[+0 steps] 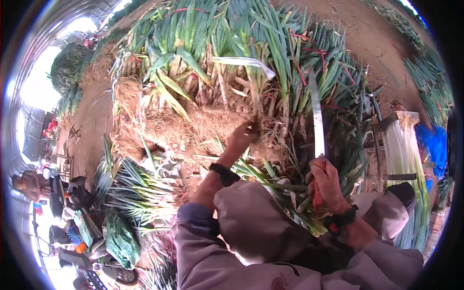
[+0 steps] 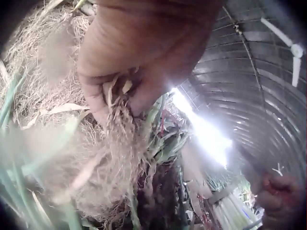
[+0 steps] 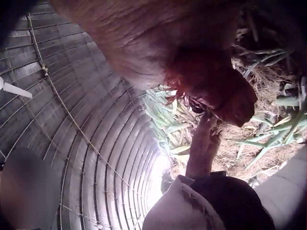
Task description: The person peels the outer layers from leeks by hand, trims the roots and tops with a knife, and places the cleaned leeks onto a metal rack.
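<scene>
My left hand (image 1: 237, 143) grips a leek (image 1: 256, 104) low down by its root end, at the front of a big heap of leeks (image 1: 193, 29). Seen from the left wrist, the fingers and thumb close round it, and pale stringy roots (image 2: 122, 132) hang below them. The stalk above the hand runs up among the other leeks. My right hand (image 1: 329, 183) holds a long knife (image 1: 317, 116) by a red-wrapped handle (image 1: 317, 193). Its blade points away from me, beside the right part of the heap. In the right wrist view the back of the right hand (image 3: 158, 43) hides the handle.
Matted roots (image 1: 169, 128) face me along the heap's front. Loose leeks (image 1: 140, 186) lie to the left. On the right, trimmed white leeks (image 1: 403, 145) lie on a rack near a blue sheet (image 1: 432, 150). A green sack (image 1: 121, 239) stands at lower left.
</scene>
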A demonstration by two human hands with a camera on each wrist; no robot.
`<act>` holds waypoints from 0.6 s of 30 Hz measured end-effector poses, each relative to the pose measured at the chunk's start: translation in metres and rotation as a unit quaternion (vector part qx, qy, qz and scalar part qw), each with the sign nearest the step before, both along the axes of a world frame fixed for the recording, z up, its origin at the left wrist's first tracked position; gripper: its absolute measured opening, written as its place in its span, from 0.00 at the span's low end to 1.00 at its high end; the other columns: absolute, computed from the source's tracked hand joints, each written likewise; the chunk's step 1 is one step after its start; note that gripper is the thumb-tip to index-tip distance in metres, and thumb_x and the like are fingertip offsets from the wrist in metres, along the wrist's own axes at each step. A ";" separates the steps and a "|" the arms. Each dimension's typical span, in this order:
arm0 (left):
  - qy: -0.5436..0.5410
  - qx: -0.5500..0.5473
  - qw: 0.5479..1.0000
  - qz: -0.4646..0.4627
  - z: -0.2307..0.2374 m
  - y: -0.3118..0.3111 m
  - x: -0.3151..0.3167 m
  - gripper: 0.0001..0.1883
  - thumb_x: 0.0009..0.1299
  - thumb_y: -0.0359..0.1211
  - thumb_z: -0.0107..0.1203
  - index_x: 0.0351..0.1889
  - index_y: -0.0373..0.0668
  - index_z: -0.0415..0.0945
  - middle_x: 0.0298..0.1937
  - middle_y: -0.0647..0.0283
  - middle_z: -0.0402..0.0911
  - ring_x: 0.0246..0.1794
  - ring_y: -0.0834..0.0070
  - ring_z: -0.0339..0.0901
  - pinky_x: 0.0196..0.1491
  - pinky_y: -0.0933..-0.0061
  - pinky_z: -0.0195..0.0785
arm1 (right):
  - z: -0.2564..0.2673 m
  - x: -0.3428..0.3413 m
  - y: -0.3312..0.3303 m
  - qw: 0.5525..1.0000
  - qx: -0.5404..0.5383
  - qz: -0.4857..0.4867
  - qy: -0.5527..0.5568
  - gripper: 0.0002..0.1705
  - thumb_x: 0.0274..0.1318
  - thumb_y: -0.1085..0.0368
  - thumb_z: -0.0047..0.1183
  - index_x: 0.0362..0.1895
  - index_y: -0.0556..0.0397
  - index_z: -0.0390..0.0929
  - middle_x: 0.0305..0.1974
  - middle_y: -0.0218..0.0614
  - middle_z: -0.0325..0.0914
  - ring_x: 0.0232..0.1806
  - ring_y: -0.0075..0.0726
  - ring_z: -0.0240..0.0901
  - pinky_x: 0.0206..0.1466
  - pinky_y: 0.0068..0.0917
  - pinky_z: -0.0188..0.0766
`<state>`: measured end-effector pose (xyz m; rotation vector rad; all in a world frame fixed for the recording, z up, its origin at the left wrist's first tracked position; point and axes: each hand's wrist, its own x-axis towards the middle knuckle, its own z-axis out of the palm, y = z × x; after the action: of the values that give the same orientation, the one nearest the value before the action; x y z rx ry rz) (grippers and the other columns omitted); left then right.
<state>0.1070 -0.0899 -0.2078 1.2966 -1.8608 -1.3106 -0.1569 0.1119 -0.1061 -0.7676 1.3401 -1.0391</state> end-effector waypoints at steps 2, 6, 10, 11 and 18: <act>-0.072 -0.042 0.996 0.039 -0.014 0.004 -0.005 0.27 0.65 0.36 0.62 0.62 0.36 0.71 0.45 0.52 0.84 0.44 0.70 0.81 0.48 0.69 0.73 | 0.000 0.001 -0.002 1.000 -0.003 -0.016 -0.010 0.12 0.71 0.60 0.43 0.47 0.57 0.68 0.28 0.35 0.75 0.18 0.26 0.71 0.22 0.23 0.68; -0.057 -0.027 0.997 0.038 -0.061 -0.019 0.044 0.28 0.67 0.39 0.65 0.62 0.36 0.71 0.45 0.51 0.83 0.44 0.69 0.81 0.47 0.68 0.75 | 0.011 -0.018 0.002 0.999 -0.037 -0.032 0.004 0.12 0.71 0.60 0.44 0.47 0.57 0.69 0.27 0.34 0.74 0.18 0.25 0.70 0.21 0.24 0.66; -0.020 0.044 0.998 0.029 -0.013 -0.024 0.080 0.24 0.72 0.39 0.58 0.62 0.38 0.72 0.51 0.58 0.81 0.49 0.70 0.79 0.51 0.70 0.72 | 0.047 -0.063 0.026 0.991 -0.063 -0.106 0.041 0.14 0.70 0.56 0.48 0.46 0.55 0.70 0.27 0.35 0.74 0.16 0.25 0.69 0.20 0.23 0.64; 0.004 0.067 0.998 0.011 -0.010 -0.030 0.091 0.21 0.75 0.39 0.53 0.62 0.40 0.74 0.54 0.62 0.80 0.53 0.67 0.78 0.57 0.67 0.68 | 0.060 -0.080 0.041 0.989 -0.061 -0.127 0.052 0.15 0.71 0.54 0.48 0.46 0.54 0.70 0.27 0.36 0.75 0.16 0.24 0.68 0.20 0.22 0.64; 0.130 0.003 0.990 0.046 0.140 -0.004 0.001 0.22 0.78 0.39 0.49 0.65 0.35 0.68 0.60 0.59 0.73 0.62 0.69 0.70 0.63 0.71 0.66 | 0.175 -0.171 0.175 0.890 -0.146 -0.309 0.300 0.17 0.72 0.57 0.44 0.49 0.60 0.70 0.27 0.38 0.75 0.14 0.22 0.64 0.17 0.20 0.59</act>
<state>0.1076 -0.0936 -0.0674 1.1402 -1.6009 -1.3654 -0.3279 0.2867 0.0691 -0.9575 2.0742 -1.6132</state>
